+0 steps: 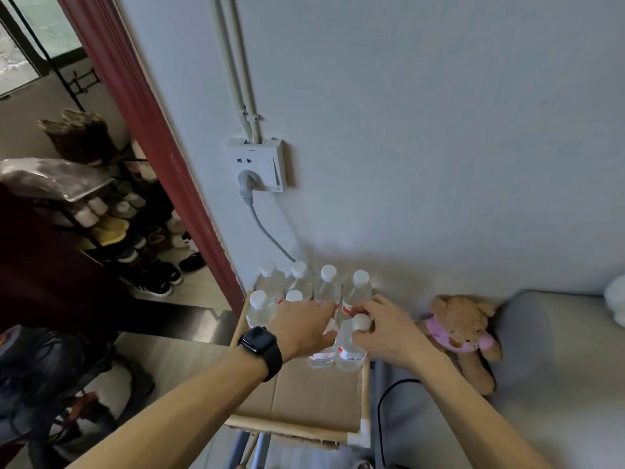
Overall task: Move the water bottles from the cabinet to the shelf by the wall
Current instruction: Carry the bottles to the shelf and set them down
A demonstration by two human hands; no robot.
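Head cam: both hands over the shelf [287, 429] by the wall, each on a water bottle. Left hand [304, 328] (w/ black watch [258, 343]) is curled over the top of the inner bottle [319, 357]. Cap is hidden under the palm, so grip looks closed but can't confirm 100%. Right hand [389, 328] pinches the white cap of the outer bottle [350, 353], fingers wrapped round the neck. Both btls upright, touching each other, bases on or v. close to the cardboard liner [304, 394], right side, just in front of the stocked rows [327, 286]: 4 at the wall, 2 more visible in front at left. Cabinet not in frame.

Step, my read: setting this pair down, then release.

Risks:
- outer bottle sits right at the shelf's right edge; a nudge on release → tips off toward the teddy bear [461, 328].
- rows packed tight; knuckles could clip neighbours on withdrawal → domino.
- liner may flex; tall thin btls held from the top = wobble if let go before base is flat.
- grey cable [270, 236] from the wall socket [258, 164] drops behind the back row; shoving the rows back could snag it.
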